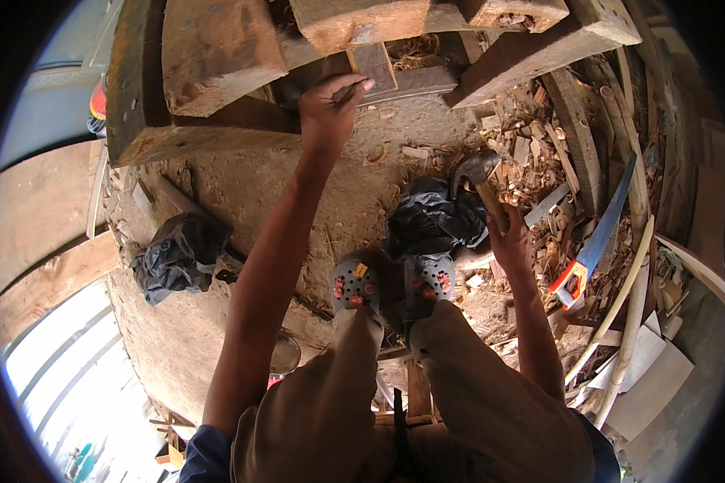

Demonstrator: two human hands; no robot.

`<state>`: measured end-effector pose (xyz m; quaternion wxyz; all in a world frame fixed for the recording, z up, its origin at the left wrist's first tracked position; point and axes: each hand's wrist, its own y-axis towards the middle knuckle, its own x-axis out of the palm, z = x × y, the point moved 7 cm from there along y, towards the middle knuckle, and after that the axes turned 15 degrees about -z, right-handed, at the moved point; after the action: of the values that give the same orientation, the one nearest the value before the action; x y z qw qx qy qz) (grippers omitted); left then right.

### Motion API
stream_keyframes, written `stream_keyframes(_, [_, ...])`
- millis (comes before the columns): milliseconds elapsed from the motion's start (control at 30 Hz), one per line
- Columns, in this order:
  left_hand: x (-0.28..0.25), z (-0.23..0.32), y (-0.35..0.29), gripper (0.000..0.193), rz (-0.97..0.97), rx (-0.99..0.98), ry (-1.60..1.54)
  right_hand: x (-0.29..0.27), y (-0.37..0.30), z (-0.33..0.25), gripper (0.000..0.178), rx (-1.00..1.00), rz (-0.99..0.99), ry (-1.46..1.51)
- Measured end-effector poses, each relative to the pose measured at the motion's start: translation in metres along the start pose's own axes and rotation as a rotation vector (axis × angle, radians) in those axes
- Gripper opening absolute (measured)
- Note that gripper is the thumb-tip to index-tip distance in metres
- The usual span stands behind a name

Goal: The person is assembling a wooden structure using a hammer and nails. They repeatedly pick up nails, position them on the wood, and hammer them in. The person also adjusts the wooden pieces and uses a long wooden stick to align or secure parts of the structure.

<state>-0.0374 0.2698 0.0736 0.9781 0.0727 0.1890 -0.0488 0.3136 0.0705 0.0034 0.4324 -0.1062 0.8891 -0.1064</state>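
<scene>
My right hand [511, 239] is wrapped round the wooden handle of a claw hammer [490, 200]. The hammer's dark metal head points away from me, above a crumpled black plastic bag [433, 216] on the ground. Farther off, my left hand [329, 111] is closed in a pinch at the near side of a rough wooden workbench [225, 52]. Its fingertips reach over a small flat wooden piece [374, 68] that lies among the bench's timbers. Whatever those fingers hold, if anything, is too small to make out.
A handsaw [596, 239] with a blue blade and orange handle leans at the right, by long poles [620, 354]. Wood chips and offcuts [532, 153] litter the ground there. Another black bag [181, 256] lies at the left. My feet are in grey clogs [354, 283].
</scene>
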Motion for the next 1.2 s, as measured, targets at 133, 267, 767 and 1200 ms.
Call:
stream_keyframes(133, [0.0, -0.009, 0.002, 0.02, 0.023, -0.017, -0.05, 0.001, 0.002, 0.0, 0.038, 0.018, -0.007, -0.003])
stream_keyframes(267, [0.001, -0.015, 0.004, 0.026, -0.003, -0.025, -0.031, 0.003, 0.002, 0.001, 0.041, 0.093, -0.034, 0.003])
stream_keyframes(767, [0.002, -0.007, 0.006, 0.023, -0.028, -0.022, -0.012, -0.018, -0.009, -0.037, 0.032, 0.202, -0.158, 0.177])
stream_keyframes(1200, [0.004, 0.002, 0.001, 0.015, 0.08, 0.194, 0.136, -0.042, 0.055, -0.178, 0.02, -0.283, -0.04, 0.193])
